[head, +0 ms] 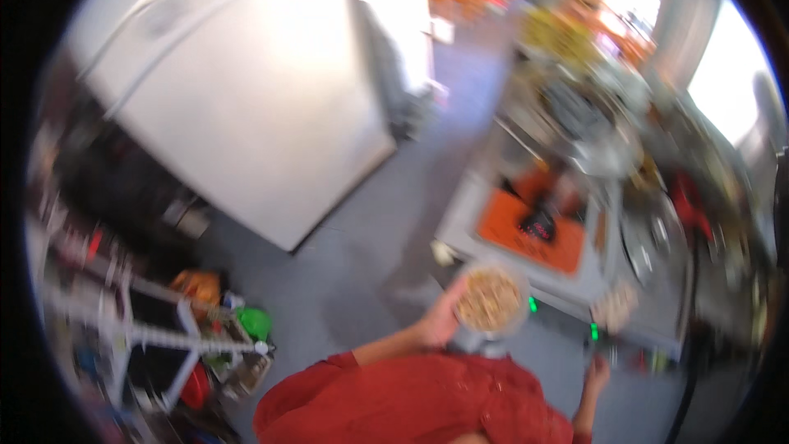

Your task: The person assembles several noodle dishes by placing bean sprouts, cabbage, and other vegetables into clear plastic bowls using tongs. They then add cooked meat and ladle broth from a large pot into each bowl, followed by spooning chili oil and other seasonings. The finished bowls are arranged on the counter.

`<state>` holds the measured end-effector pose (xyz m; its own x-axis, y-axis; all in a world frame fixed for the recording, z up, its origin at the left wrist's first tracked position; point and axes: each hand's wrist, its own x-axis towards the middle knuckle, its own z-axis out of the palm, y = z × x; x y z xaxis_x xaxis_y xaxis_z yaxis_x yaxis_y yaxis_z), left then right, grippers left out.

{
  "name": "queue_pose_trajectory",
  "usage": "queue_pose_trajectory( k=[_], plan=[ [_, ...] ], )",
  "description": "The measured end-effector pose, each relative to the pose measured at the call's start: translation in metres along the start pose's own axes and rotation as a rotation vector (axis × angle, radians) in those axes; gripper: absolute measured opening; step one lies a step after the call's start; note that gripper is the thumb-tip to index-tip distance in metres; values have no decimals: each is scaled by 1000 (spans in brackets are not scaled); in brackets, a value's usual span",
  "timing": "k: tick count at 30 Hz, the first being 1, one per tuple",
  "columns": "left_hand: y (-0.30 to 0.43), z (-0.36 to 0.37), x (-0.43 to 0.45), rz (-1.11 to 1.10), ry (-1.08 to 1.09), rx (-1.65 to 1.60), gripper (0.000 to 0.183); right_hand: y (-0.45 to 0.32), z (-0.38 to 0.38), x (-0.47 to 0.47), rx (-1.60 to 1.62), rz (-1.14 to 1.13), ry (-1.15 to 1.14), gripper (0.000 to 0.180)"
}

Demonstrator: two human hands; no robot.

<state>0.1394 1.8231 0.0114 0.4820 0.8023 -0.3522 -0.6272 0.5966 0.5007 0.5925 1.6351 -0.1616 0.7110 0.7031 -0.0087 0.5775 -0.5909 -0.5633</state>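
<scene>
My left hand (442,320) grips the side of a round clear container (491,300) in front of my chest. Pale brown chopped pieces fill it, too blurred to name exactly. My right hand (598,373) hangs low at my right side, near the front of the worktop; its fingers are blurred, and I cannot tell if it holds anything. Beyond the container, an orange panel or mat (564,250) lies on the white worktop, with a dark object (537,226) showing red lights on it. A crumpled pale cloth (615,306) rests near the worktop's front edge.
To the left stands a large white cabinet or appliance (246,123). A white rack (160,339) with a green item (254,322) is at lower left. Grey floor (363,253) runs between cabinet and worktop. Metal pans (653,234) and blurred kitchenware crowd the right.
</scene>
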Motion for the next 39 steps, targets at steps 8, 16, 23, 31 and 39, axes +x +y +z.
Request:
queue_pose_trajectory(
  k=[8,16,23,31,39],
  plan=[
    [-33,56,79,-137,-112,92,60,-4,-46,-48,473,397,86,19],
    [-140,142,166,-108,-142,102,62,36,-75,60,562,329,0,18],
    [-221,186,239,-130,-31,76,69,34,-111,196,587,132,-92,16],
    [-276,211,301,-223,-7,114,73,1,-117,256,671,25,-288,16],
    [-310,229,321,-531,58,324,73,-10,-163,449,225,-372,37,17]
  ],
)
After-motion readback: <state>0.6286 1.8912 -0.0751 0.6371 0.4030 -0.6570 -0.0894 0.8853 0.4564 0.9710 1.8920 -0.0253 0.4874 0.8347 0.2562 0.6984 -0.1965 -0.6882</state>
